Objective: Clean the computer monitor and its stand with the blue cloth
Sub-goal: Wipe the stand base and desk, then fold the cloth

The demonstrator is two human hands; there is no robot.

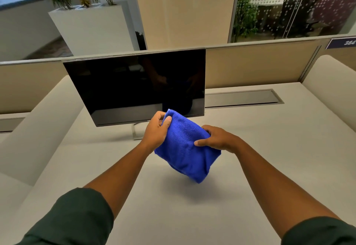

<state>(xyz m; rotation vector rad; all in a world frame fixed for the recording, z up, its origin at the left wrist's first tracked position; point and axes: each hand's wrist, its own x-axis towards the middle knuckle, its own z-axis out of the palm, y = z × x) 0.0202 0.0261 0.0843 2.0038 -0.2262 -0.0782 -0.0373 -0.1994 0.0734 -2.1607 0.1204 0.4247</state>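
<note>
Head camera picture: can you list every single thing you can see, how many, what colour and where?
monitor: one, black, screen dark, back of the desk left of middle
monitor stand: one, silver, under the monitor, mostly hidden
blue cloth: one, blue, folded, held above the desk in front of the monitor
desk: one, off-white, fills the foreground
cable tray lid: one, grey, set in the desk right of the monitor
partition: one, beige, behind the desk
planter: one, white, with green plants, far left
number sign: one, dark blue, far right
sleeves: two, dark green, bottom corners
hands: two, left hand and right hand both gripping the cloth
</note>
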